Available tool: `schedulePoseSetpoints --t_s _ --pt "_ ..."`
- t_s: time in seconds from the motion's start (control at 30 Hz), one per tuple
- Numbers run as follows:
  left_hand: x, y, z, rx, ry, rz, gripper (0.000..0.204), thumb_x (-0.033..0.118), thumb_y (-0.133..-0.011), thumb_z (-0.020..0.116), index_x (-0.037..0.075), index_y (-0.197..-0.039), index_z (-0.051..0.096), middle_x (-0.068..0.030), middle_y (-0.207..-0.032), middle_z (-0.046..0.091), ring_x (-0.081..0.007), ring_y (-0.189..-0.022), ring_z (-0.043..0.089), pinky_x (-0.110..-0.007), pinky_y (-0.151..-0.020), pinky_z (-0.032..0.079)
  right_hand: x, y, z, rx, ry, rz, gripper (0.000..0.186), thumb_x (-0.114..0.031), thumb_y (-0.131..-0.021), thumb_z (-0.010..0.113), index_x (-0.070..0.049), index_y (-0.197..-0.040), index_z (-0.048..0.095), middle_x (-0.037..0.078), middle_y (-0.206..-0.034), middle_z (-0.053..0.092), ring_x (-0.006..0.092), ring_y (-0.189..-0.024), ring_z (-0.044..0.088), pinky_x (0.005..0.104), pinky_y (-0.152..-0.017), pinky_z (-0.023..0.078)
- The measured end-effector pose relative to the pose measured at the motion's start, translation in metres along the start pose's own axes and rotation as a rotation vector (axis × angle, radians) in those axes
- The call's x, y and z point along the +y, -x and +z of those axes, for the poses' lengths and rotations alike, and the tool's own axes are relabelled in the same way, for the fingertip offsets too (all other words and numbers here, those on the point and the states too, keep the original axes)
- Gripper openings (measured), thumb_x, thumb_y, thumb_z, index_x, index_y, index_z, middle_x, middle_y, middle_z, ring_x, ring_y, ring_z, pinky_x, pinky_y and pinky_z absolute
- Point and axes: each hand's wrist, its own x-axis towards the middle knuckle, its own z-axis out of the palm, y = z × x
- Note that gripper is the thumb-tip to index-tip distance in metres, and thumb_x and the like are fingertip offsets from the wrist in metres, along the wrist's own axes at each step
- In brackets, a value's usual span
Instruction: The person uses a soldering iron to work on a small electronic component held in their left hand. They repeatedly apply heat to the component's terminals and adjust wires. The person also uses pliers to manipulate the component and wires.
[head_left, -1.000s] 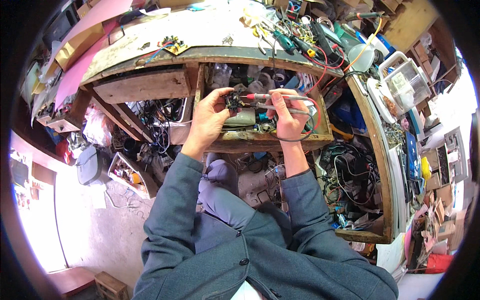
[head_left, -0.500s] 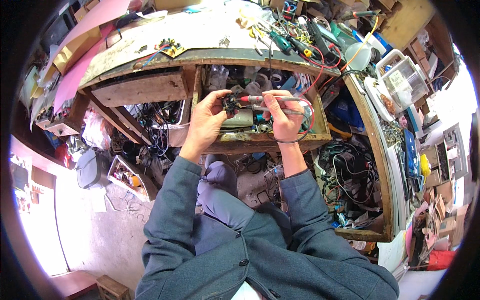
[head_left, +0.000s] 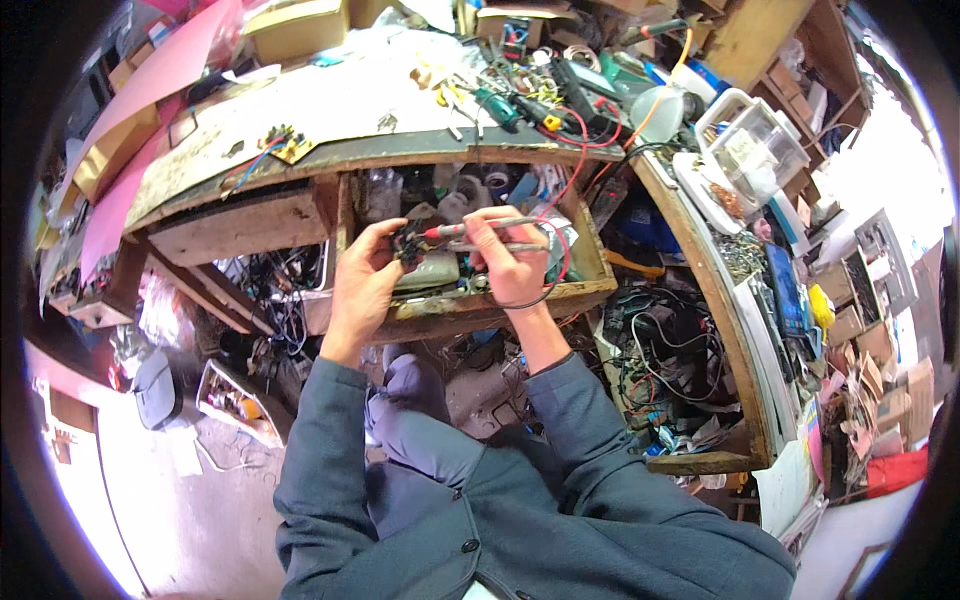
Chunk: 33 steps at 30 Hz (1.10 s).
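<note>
My left hand (head_left: pixel 366 280) pinches a small dark electronic part (head_left: pixel 408 243) between thumb and fingertips, above an open wooden drawer (head_left: pixel 555 298). My right hand (head_left: pixel 508 268) is closed round two test probes, a red-tipped probe (head_left: pixel 446 230) and a second probe (head_left: pixel 523 246) just below it. Their tips point left, at or very near the dark part; I cannot tell whether they touch it. A red lead and a dark lead loop from the right hand. The drawer holds jumbled small items, plastic bags and a pale oblong object (head_left: pixel 428 270), partly hidden under my hands.
The worktop (head_left: pixel 200 150) carries a small board with wires (head_left: pixel 287 143), tools and tangled cables (head_left: pixel 560 90). Clear plastic containers (head_left: pixel 750 145) stand on the right. An open compartment of cables (head_left: pixel 660 370) lies below right; a box of odds (head_left: pixel 240 400) is on the floor at left.
The whole view has shifted, so bench, drawer and both hands appear lower and further left. Both hands keep their grip on the part and the probes, which stay close together.
</note>
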Motion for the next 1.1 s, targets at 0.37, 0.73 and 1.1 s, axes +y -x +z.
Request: schedulePoseSetpoints --t_s 0.37,0.73,1.1 --pt "0.0006 -0.0005 0.0006 -0.005 -0.009 0.005 0.048 -0.011 -0.086 0.057 0.000 -0.133 0.056 -0.0074 -0.113 0.068 -0.0147 -0.100 0.067 -0.029 -0.092 0.055 0.0011 -0.0007 -0.0013 0.012 0.011 -0.022 0.009 -0.011 -0.096 0.069 -0.002 -0.093 0.068 0.002 -0.072 0.066 0.0066 -0.055 0.057 0.0222 -0.048 0.044" --pt "0.0005 0.0014 0.0000 0.008 0.016 -0.037 0.045 -0.008 -0.088 0.063 -0.001 -0.131 0.056 -0.0073 -0.109 0.069 -0.0135 -0.100 0.067 -0.028 -0.090 0.055 0.0040 -0.0002 0.0005 -0.022 -0.025 -0.018 0.011 -0.013 -0.096 0.069 -0.002 -0.097 0.069 0.002 -0.074 0.067 0.0054 -0.057 0.056 0.0204 -0.051 0.044" --pt "0.0001 -0.0004 0.0009 -0.005 -0.043 -0.038 0.046 -0.008 -0.087 0.063 -0.002 -0.132 0.056 -0.0080 -0.110 0.070 -0.0140 -0.100 0.067 -0.029 -0.091 0.055 0.0042 -0.0008 -0.0022 -0.047 -0.046 -0.012 0.011 -0.013 -0.096 0.070 -0.002 -0.098 0.069 0.002 -0.075 0.068 0.0053 -0.057 0.056 0.0202 -0.050 0.043"
